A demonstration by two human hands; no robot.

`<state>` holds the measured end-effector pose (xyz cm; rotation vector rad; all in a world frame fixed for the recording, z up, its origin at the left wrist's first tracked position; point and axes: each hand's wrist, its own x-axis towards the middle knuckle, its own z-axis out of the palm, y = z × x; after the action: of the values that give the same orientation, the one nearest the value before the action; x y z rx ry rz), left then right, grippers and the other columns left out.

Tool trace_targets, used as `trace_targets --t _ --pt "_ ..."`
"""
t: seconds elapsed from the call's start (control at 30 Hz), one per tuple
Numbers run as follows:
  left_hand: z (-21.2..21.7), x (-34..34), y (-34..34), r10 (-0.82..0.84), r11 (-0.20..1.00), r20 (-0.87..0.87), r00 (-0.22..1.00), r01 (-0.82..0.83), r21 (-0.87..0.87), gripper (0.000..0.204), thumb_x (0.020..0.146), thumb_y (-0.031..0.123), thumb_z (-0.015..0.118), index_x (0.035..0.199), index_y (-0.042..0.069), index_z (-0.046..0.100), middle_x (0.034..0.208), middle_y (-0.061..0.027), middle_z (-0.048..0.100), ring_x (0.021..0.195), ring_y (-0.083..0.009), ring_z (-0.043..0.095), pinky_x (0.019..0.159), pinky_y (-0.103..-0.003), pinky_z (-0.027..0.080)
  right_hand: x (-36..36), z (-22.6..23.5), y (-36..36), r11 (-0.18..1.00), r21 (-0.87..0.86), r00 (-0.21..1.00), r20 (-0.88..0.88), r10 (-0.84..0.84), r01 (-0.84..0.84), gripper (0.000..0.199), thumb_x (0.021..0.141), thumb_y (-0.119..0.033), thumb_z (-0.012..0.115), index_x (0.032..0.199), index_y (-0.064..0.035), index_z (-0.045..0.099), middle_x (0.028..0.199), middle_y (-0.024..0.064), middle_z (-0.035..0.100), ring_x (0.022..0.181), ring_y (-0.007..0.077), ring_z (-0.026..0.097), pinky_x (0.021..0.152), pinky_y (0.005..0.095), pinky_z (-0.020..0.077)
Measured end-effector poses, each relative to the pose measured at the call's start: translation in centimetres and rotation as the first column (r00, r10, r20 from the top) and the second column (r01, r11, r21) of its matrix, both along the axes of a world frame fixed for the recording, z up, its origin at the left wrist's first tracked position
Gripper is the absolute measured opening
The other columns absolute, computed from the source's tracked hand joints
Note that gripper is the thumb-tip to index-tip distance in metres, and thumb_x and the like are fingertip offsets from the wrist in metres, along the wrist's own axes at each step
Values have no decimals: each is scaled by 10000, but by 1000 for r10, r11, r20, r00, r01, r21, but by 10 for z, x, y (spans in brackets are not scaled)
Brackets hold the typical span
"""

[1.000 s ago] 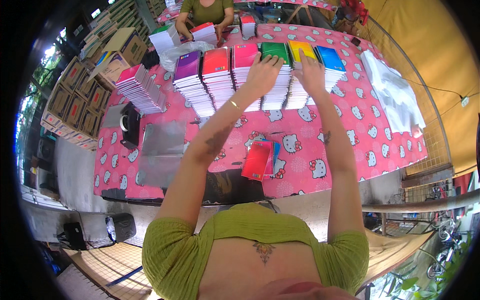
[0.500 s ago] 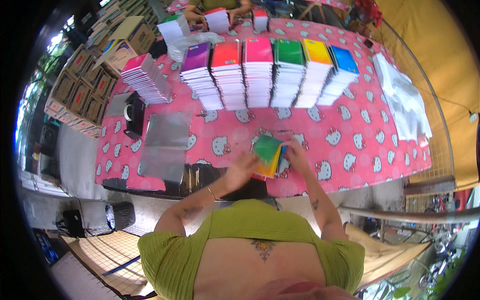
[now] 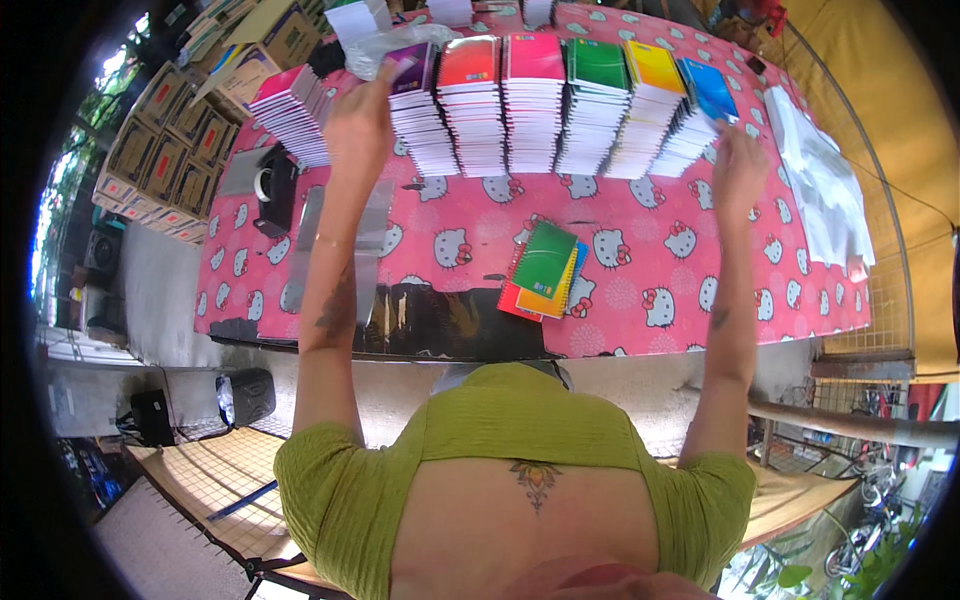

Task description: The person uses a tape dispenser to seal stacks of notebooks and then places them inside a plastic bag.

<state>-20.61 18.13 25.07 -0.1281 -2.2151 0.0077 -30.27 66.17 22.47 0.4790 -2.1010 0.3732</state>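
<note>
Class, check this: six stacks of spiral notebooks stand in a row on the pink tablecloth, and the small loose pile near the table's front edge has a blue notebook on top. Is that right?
Not quite. In the head view the small loose pile has a green notebook on top, not blue. The rest holds: six stacks of spiral notebooks stand in a row on the pink tablecloth.

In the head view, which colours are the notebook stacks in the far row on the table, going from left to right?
Purple stack → red stack → pink stack → green stack → yellow stack → blue stack.
</note>
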Motion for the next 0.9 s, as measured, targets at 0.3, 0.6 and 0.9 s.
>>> trace_targets --t 0.3,0.6,0.9 --pt "27 42 105 -464 746 476 747 39 665 272 932 248 648 862 -13 683 641 -55 599 580 -105 582 534 -284 445 203 -161 -127 881 -81 646 649 401 -466 324 873 -177 635 1193 -128 642 1140 95 633 1033 288 599 852 431 481" --pt "24 32 145 -572 566 126 810 280 775 430 902 347 692 669 -11 643 491 0 476 479 -42 366 429 -261 272 103 -138 -148 597 225 517 768 378 -770 478 769 -213 750 1209 -84 615 1232 88 593 1104 257 591 954 408 456" --pt "-76 44 182 -397 854 487 778 119 506 520 903 517 614 753 20 641 650 -142 609 591 -361 586 569 -434 468 146 -196 -118 679 -668 412 735 539 304 514 830 -346 763 1170 -1 590 1120 135 588 1032 222 575 913 376 462"
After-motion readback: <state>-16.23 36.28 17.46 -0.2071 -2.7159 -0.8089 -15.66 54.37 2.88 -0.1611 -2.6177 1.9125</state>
